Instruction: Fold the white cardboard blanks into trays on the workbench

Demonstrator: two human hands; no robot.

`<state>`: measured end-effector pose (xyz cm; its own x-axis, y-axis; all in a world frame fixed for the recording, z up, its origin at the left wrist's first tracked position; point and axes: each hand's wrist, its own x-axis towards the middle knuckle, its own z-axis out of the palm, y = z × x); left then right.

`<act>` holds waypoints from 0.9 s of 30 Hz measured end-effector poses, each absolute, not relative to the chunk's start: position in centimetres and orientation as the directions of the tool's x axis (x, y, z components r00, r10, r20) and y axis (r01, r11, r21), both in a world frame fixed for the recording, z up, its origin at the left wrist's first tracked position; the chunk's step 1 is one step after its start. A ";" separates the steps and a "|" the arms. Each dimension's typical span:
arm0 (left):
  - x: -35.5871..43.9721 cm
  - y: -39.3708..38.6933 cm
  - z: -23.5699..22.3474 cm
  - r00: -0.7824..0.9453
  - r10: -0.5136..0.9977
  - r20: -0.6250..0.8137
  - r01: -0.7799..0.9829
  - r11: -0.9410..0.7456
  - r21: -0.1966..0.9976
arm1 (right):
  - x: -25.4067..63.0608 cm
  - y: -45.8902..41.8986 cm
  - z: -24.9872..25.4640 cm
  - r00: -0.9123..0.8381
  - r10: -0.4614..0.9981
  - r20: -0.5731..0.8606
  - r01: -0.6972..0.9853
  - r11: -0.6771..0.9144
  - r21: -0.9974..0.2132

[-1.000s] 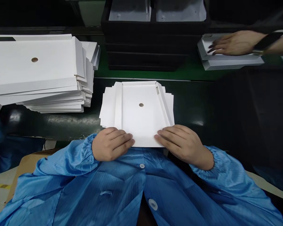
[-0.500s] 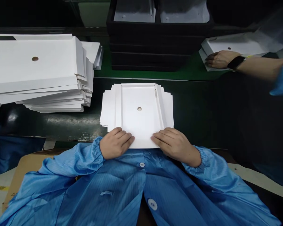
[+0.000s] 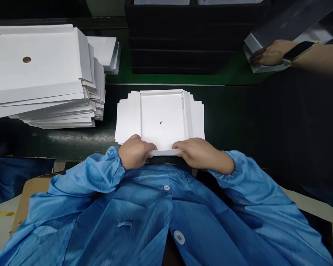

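Note:
A white cardboard sheet [image 3: 162,107] with raised creased sides and a small round hole lies before me on the dark green bench. Its near flap [image 3: 165,152] stands folded up, pinched at the left corner by my left hand [image 3: 136,152] and at the right by my right hand [image 3: 198,153]. Both hands are closed, thumbs on the inner side of the flap; the other fingertips are partly hidden. More flat white sheets [image 3: 124,118] lie under it, their edges showing at both sides.
A tall pile of white cardboard blanks [image 3: 36,74] stands at the left, with white boxes [image 3: 102,51] behind it. Black stacked trays [image 3: 177,40] rise at the back. At upper right, another person's hand [image 3: 272,53] touches white boxes [image 3: 252,44].
My hands have gone from resting on the flat near flap to pinching it folded upward. The other person's hand has shifted along the boxes, and a sheet there has been lifted.

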<state>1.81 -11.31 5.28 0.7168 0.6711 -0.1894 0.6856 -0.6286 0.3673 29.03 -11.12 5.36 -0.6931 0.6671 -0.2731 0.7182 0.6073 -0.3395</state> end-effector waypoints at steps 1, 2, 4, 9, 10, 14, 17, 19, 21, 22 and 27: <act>1.9 -10.8 5.4 0.706 0.668 -0.236 0.701 -0.609 0.372 | 28.8 -10.5 5.6 -0.681 0.658 -0.320 0.731 0.588 -0.347; 2.0 -10.4 5.5 0.697 0.662 -0.276 0.713 -0.597 0.368 | 28.7 -10.0 5.8 -0.673 0.651 -0.352 0.739 0.576 -0.348; 2.3 -10.2 5.6 0.684 0.657 -0.317 0.729 -0.594 0.340 | 28.4 -9.8 5.8 -0.664 0.648 -0.372 0.747 0.576 -0.332; 2.7 -11.5 5.5 0.666 0.698 -0.261 0.746 -0.623 0.237 | 28.2 -11.6 5.4 -0.670 0.678 -0.302 0.741 0.634 -0.222; 2.7 -11.6 5.6 0.666 0.700 -0.258 0.746 -0.624 0.232 | 28.2 -12.0 5.3 -0.675 0.682 -0.282 0.737 0.641 -0.213; 3.0 -10.8 5.9 0.674 0.670 -0.311 0.738 -0.623 0.258 | 28.3 -12.1 5.1 -0.669 0.702 -0.244 0.743 0.629 -0.227; 3.2 -9.7 6.1 0.665 0.659 -0.352 0.744 -0.625 0.234 | 28.0 -11.3 5.1 -0.642 0.721 -0.260 0.766 0.594 -0.246; 3.5 -9.3 6.2 0.656 0.669 -0.351 0.750 -0.628 0.204 | 27.7 -11.1 5.3 -0.629 0.727 -0.274 0.777 0.589 -0.222; 3.7 -9.1 6.3 0.656 0.670 -0.347 0.749 -0.636 0.188 | 27.3 -11.2 5.5 -0.624 0.731 -0.277 0.780 0.602 -0.172; 3.7 -9.1 6.4 0.659 0.666 -0.349 0.745 -0.640 0.186 | 27.1 -11.4 5.7 -0.623 0.733 -0.274 0.780 0.608 -0.147; 3.7 -9.4 6.2 0.663 0.665 -0.345 0.746 -0.629 0.220 | 26.9 -12.3 5.8 -0.605 0.759 -0.242 0.792 0.603 -0.089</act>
